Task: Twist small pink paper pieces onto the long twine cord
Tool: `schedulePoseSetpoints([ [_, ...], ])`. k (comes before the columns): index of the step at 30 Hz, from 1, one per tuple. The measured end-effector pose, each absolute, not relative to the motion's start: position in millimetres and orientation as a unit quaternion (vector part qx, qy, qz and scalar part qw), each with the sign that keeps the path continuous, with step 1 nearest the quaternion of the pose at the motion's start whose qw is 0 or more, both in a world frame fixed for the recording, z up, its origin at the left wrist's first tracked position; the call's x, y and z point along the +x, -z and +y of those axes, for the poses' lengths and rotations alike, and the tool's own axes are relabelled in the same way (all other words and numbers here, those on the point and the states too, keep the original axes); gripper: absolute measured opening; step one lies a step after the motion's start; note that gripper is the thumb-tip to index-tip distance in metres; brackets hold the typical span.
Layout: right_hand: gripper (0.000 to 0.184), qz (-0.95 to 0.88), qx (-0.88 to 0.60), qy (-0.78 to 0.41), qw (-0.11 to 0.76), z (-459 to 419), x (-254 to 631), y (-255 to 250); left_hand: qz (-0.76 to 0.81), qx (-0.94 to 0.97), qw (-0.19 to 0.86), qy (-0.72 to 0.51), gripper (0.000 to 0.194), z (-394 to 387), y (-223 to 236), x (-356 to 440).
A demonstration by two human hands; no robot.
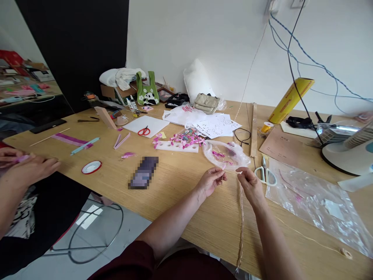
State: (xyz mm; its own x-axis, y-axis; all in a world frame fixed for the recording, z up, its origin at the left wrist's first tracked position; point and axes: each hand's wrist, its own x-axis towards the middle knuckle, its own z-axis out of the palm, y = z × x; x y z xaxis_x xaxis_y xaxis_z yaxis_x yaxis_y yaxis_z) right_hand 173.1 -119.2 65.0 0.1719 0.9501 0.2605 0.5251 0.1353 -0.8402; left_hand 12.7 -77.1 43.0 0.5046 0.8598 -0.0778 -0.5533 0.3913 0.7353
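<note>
My left hand (212, 182) is closed in a pinch on a small pale pink petal piece (223, 166) with a thin stem below it. To its right, my right hand (250, 186) has its thumb and forefinger pressed together; what they hold is too small to make out. Between the hands and my body, a braided cord (241, 221) runs down across the table's front edge. Just beyond my fingers lies a clear plastic bag (243, 158) with pink petals in it. White-handled scissors (265, 175) rest right of my right hand. A thin thread (305, 234) leads to a small roll (346, 253).
Pink flowers stand in a white foam strip (177, 146). A phone (143, 173), a tape roll (91, 167) and red scissors (143, 131) lie leftward. A co-worker's hands (32, 165) are at the far left. A fan (346, 155) and plastic sheet (314, 202) occupy the right.
</note>
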Motion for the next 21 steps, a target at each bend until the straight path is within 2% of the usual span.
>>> schedulePoseSetpoints([
  [6, 0.029, -0.668, -0.605, -0.216, 0.377, -130.0, 157.2, -76.8, 0.225, 0.299, 0.802, -0.465, 0.026, -75.7, -41.9, 11.8],
  [14, 0.031, -0.648, -0.647, -0.074, 0.395, -129.0, 129.5, -63.1, 0.229, 0.295, 0.792, -0.482, 0.024, -75.7, -40.7, 13.2],
  [21, 0.028, -0.658, -0.674, -0.015, 0.337, -125.0, 124.7, -52.9, 0.227, 0.288, 0.794, -0.484, 0.023, -76.1, -39.1, 14.4],
])
